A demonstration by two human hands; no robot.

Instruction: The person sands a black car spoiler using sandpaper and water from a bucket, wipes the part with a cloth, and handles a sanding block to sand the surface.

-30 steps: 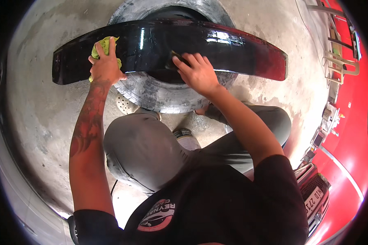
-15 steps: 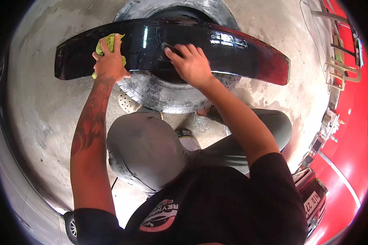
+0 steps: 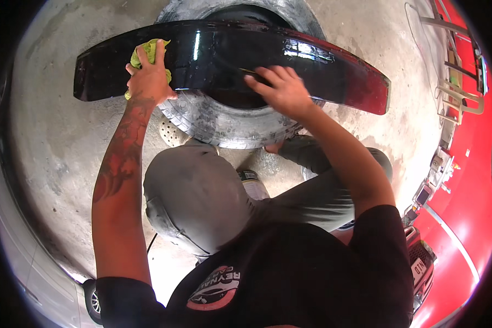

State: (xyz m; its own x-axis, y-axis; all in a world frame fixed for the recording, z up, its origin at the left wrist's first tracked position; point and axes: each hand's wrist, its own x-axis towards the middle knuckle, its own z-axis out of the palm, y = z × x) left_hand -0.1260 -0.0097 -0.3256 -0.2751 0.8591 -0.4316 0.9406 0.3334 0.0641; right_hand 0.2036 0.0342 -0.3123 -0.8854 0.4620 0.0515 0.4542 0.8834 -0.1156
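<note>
A long, curved, glossy black panel [image 3: 197, 64] with a reddish right end lies across a tyre [image 3: 218, 127] on its side. My left hand [image 3: 149, 82] presses a crumpled yellow-green cloth [image 3: 142, 56] onto the panel's left part, thumb at the near edge and fingers over the cloth. Right of the panel's middle is my right hand [image 3: 283, 93], somewhat blurred, its fingers closed over a thin dark piece with a yellowish edge [image 3: 249, 71]. Most of that piece is hidden under the fingers, and its kind cannot be made out.
Below the tyre, a can [image 3: 253, 185] stands between my legs on the concrete floor [image 3: 54, 147]. A grey car [image 3: 33, 262] borders the left side. At the right are a red wall [image 3: 470, 191], a pale chair [image 3: 461, 98] and a car front with a plate [image 3: 419, 268].
My right hand has slid to the right along the panel with the thin dark piece. My left hand and the cloth stay at nearly the same place on the panel.
</note>
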